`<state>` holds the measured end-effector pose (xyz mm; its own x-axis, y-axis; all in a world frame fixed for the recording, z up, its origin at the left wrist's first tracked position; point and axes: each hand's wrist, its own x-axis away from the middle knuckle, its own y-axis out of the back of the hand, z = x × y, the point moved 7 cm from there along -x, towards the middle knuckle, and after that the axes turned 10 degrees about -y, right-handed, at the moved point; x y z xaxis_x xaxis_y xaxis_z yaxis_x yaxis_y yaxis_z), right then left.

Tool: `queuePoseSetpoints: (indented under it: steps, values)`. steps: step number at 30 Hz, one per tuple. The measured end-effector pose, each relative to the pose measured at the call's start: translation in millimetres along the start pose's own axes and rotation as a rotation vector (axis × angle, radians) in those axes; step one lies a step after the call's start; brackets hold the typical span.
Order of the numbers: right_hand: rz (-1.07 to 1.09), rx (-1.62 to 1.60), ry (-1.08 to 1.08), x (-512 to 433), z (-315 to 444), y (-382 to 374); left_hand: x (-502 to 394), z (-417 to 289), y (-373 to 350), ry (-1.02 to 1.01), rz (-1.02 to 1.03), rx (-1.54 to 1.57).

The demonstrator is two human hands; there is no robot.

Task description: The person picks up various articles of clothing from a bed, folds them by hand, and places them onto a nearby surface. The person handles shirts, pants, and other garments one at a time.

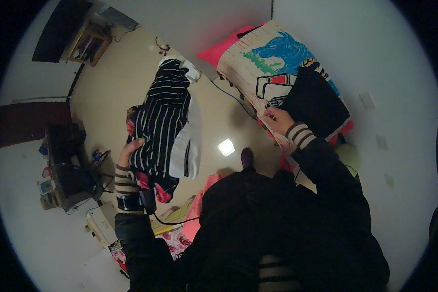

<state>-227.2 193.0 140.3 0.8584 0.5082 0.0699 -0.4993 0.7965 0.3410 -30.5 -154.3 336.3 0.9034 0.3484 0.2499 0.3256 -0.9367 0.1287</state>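
Observation:
A bundle of black-and-white striped cloth [160,124] hangs from my left hand [131,151], with white and pink parts showing at its edges. The thumb lies over the bundle and the other fingers are hidden behind it. My right hand [278,119], fingers curled, is at the near edge of a printed cloth cover [237,69] with a blue animal figure. Beside that hand a folded black cloth [317,102] lies on the cover. Whether the fingers pinch any cloth cannot be made out.
Pink fabric [219,51] shows under the cover, against the wall. A blue cable [230,95] runs along the floor beside it. At left are a black chair [73,164] and a wooden-framed box [89,45]. Floral bedding [173,241] lies at the lower left near my body.

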Motion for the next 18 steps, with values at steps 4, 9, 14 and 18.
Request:
queuePoseSetpoints:
  steps: [4, 9, 14, 18]
  values:
    - [0.218, -0.185, -0.113, -7, 12, -26, 14, -28, -15, 0.026, 0.088, -0.001]
    - [0.39, -0.492, -0.192, -3, 37, -42, 18, -44, -6, -0.078, 0.04, -0.051]
    - [0.574, -0.777, -0.15, 16, 103, -53, -14, -35, 4, -0.234, 0.098, -0.19]
    - [0.548, -0.851, -0.158, 25, 134, -59, -29, -28, -35, -0.249, 0.213, -0.18]
